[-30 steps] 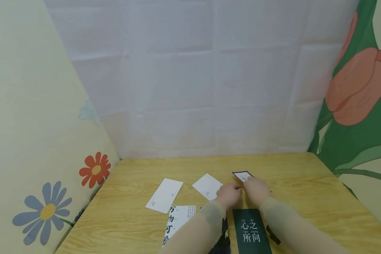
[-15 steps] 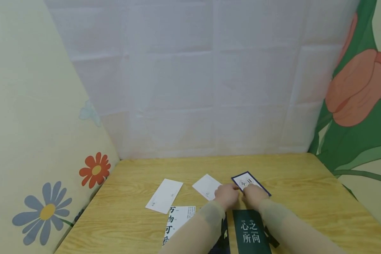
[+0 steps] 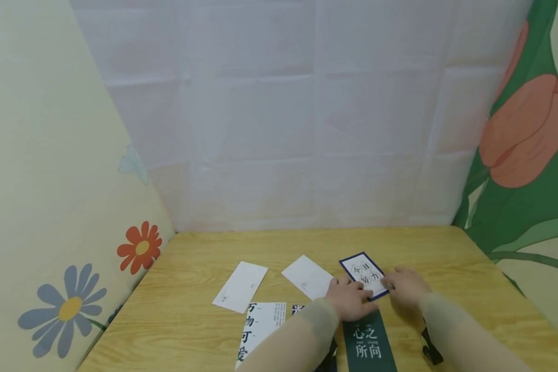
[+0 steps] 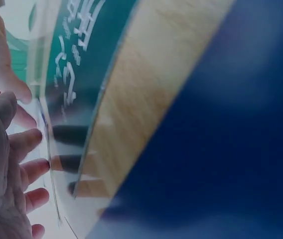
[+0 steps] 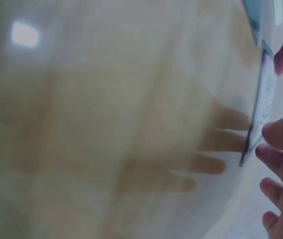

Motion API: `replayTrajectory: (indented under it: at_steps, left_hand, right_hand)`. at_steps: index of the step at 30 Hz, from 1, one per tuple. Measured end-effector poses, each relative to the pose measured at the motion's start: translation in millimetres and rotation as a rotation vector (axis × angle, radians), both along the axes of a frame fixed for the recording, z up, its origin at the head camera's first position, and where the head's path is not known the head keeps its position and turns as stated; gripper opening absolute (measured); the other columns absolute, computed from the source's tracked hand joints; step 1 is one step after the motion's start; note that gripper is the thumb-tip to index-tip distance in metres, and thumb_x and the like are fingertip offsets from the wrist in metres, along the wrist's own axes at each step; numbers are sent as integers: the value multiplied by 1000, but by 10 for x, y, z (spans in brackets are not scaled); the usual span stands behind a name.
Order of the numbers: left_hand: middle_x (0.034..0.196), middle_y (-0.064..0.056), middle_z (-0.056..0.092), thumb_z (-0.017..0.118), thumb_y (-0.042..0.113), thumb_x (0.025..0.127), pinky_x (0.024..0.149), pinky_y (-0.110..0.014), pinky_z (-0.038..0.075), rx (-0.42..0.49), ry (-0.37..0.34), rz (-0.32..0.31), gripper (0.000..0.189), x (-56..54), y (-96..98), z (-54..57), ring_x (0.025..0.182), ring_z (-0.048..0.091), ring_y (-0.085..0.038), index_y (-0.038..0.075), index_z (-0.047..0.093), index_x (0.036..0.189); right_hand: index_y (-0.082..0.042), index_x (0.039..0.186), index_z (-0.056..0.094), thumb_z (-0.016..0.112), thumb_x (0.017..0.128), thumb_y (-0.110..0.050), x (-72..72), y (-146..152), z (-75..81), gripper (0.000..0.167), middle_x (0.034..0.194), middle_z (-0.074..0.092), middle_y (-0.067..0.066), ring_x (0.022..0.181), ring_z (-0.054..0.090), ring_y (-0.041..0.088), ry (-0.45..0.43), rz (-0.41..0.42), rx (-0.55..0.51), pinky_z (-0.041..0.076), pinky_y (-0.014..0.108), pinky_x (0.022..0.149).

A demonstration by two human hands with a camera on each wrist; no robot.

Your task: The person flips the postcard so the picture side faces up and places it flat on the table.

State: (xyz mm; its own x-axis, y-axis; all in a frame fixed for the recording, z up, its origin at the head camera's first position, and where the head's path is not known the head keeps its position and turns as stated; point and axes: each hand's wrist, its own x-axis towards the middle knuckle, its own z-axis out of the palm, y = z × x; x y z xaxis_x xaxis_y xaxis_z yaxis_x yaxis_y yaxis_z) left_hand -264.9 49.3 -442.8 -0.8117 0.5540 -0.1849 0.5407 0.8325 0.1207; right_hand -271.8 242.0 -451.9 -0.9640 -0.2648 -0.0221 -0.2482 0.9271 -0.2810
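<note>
Your right grip [image 3: 405,287] is loose, fingers relaxed, with the tips at the right edge of the blue-bordered card [image 3: 363,274]; nothing pinched that you can see. Your left grip [image 3: 351,299] is slack too, fingers spread, tips by the card's lower left side; contact there you can't confirm. The bordered card lies on the worktop [image 3: 190,320], printed side up, slanted, between your two grips.

Just below it, the green card [image 3: 371,343] with white characters; your left grip covers its top end. A plain white card [image 3: 306,276] sits left of the bordered one, its right corner right by your left fingers. Farther left, another white card [image 3: 241,287], apart from that one. Near side: the white card with black characters [image 3: 265,325], partly blocked by your left sleeve [image 3: 288,341], and a dark patterned card [image 3: 298,309] mostly behind that sleeve.

Versus half a second ago: your right grip has shifted from over the bordered card to its right edge, showing the lower characters; your left has dropped toward you. Card position looks about the same.

Beyond the card, wood runs to the far edge, where the white cloth [image 3: 279,113] hangs; more wood right of your right grip.
</note>
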Motion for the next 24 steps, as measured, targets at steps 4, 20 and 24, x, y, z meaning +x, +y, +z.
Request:
replayTrajectory:
  at_steps: [4, 20, 24]
  left_hand:
    - [146, 16, 41, 30, 63, 96, 109, -46, 26, -47, 18, 11, 51, 3, -20, 6, 137, 34, -18, 41, 49, 138]
    - [143, 17, 46, 48, 58, 93, 106, -45, 29, 41, 30, 38, 46, -127, -118, -56, 134, 37, -18, 37, 55, 134]
    - [138, 8, 52, 57, 53, 91, 105, -47, 33, 236, -46, 195, 46, -136, -135, -95, 131, 42, -21, 32, 58, 132]
  right_hand:
    - [-9, 115, 69, 57, 91, -10, 72, -26, -51, 27, 124, 62, 14, 128, 40, 46, 23, 25, 26, 23, 64, 106]
    - [-6, 122, 64, 66, 88, -24, 171, -162, -52, 38, 128, 57, 20, 121, 49, 42, -28, -86, -46, 35, 61, 99]
    - [-3, 128, 59, 64, 91, -26, 176, -198, -17, 43, 129, 56, 21, 120, 49, 42, -60, -169, -224, 38, 60, 97]
